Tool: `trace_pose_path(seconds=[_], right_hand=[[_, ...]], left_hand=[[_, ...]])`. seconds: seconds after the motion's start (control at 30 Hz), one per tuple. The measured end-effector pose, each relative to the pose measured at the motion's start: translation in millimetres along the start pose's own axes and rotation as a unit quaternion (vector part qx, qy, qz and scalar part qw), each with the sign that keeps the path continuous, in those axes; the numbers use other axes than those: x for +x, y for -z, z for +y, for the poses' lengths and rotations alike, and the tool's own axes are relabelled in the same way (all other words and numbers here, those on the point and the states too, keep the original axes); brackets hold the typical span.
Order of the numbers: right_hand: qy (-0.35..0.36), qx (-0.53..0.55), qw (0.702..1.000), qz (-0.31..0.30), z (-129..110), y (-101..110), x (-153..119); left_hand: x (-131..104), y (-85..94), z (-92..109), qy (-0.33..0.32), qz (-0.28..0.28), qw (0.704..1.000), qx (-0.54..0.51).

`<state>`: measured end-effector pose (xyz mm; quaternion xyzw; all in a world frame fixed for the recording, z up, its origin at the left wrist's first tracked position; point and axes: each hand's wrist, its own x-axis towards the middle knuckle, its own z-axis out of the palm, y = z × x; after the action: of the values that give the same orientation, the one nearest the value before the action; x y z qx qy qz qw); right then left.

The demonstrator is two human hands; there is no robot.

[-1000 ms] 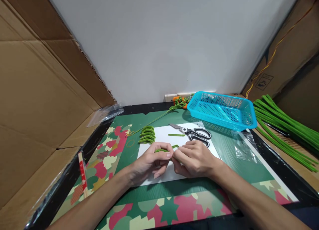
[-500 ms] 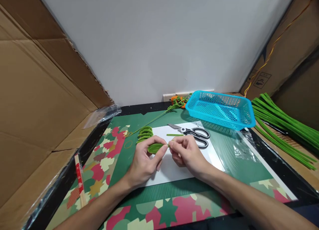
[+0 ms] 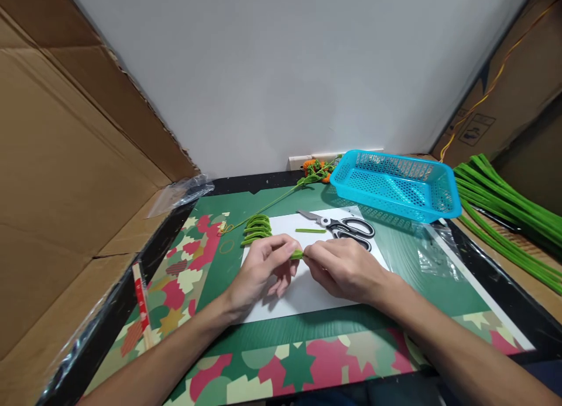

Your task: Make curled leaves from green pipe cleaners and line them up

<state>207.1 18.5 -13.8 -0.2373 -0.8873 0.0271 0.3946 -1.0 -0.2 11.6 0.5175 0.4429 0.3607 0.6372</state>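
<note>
Between my two hands is a green pipe-cleaner leaf (image 3: 297, 255), mostly covered by fingers. My left hand (image 3: 267, 265) pinches one end of it between thumb and forefinger, the other fingers loosely curled. The tip at the other end is pinched by my right hand (image 3: 342, 265), knuckles up. Both hands are over a white paper sheet (image 3: 290, 303). Just beyond the left hand lies a row of bent green pipe-cleaner pieces (image 3: 257, 229). A short straight green piece (image 3: 310, 231) rests on the paper near the scissors (image 3: 340, 224), which lie beyond my right hand.
A blue plastic basket (image 3: 395, 186) stands at the back right, beside long green pipe cleaners (image 3: 504, 207). An orange flower stem (image 3: 314, 170) lies at the back. Chopsticks in a red wrapper (image 3: 141, 300) lie at left. Cardboard walls (image 3: 57, 160) stand at the sides.
My right hand has rolled over so its knuckles face up. The leaf has turned and shows less of its broad side. The view has shifted slightly.
</note>
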Motion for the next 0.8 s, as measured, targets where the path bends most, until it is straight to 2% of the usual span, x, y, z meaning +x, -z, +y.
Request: trace_pose_path(seconds=[0.07, 0.17, 0.27, 0.33, 0.37, 0.4, 0.43, 0.5, 0.53, 0.57, 0.6, 0.63, 0.67, 0.7, 0.73, 0.8], right_hand=[[0.049, -0.066, 0.996, -0.016, 3.8, -0.2, -1.2], [0.049, -0.048, 0.997, -0.025, 4.5, 1.4, -2.1], [-0.015, 0.071, 0.997, -0.023, -1.6, 4.8, -1.2], [-0.108, 0.2, 0.974, -0.021, -8.3, 5.9, 2.5], [-0.166, 0.278, 0.946, -0.022, -11.7, 5.8, 5.2], [-0.23, 0.36, 0.904, -0.026, -14.6, 5.0, 8.3], [-0.289, 0.446, 0.847, -0.032, -16.8, 3.7, 11.3], [-0.394, 0.585, 0.707, -0.05, -18.4, 0.7, 16.0], [-0.433, 0.629, 0.643, -0.062, -17.8, -0.5, 17.3], [-0.46, 0.654, 0.596, -0.073, -16.4, -0.9, 17.9], [-0.476, 0.664, 0.571, -0.082, -14.5, -0.6, 17.8], [-0.476, 0.663, 0.572, -0.091, -12.3, 0.6, 17.1], [-0.46, 0.648, 0.599, -0.098, -9.9, 2.7, 16.0], [-0.433, 0.617, 0.649, -0.101, -7.7, 5.3, 14.6], [-0.397, 0.568, 0.713, -0.104, -5.6, 8.0, 12.9], [-0.307, 0.434, 0.84, -0.103, -2.0, 12.4, 8.5]], left_hand=[[1.4, 0.9, 1.7, 0.054, -0.05, 0.996, -0.042], [1.4, 0.4, 3.6, 0.079, -0.069, 0.99, -0.091], [0.2, -0.1, 4.7, 0.066, -0.044, 0.993, -0.085], [-0.7, 1.5, 5.5, 0.044, -0.028, 0.997, -0.058], [-1.1, 2.7, 6.1, 0.029, -0.02, 0.999, -0.038], [-1.7, 4.1, 6.6, 0.009, -0.012, 1.0, -0.012], [-2.4, 5.5, 6.9, -0.018, -0.002, 1.0, 0.025], [-4.1, 7.4, 6.6, -0.11, 0.026, 0.985, 0.13], [-5.1, 7.8, 5.7, -0.169, 0.039, 0.966, 0.192], [-5.9, 7.8, 4.6, -0.228, 0.049, 0.939, 0.251], [-6.6, 7.5, 3.4, -0.28, 0.058, 0.91, 0.299], [-7.0, 6.9, 2.2, -0.314, 0.065, 0.886, 0.334], [-6.8, 6.2, 1.3, -0.328, 0.07, 0.873, 0.354], [-6.2, 5.6, 0.7, -0.323, 0.074, 0.872, 0.361], [-5.2, 5.0, 0.4, -0.303, 0.076, 0.881, 0.355], [-1.9, 4.6, -0.2, -0.227, 0.061, 0.925, 0.3]])
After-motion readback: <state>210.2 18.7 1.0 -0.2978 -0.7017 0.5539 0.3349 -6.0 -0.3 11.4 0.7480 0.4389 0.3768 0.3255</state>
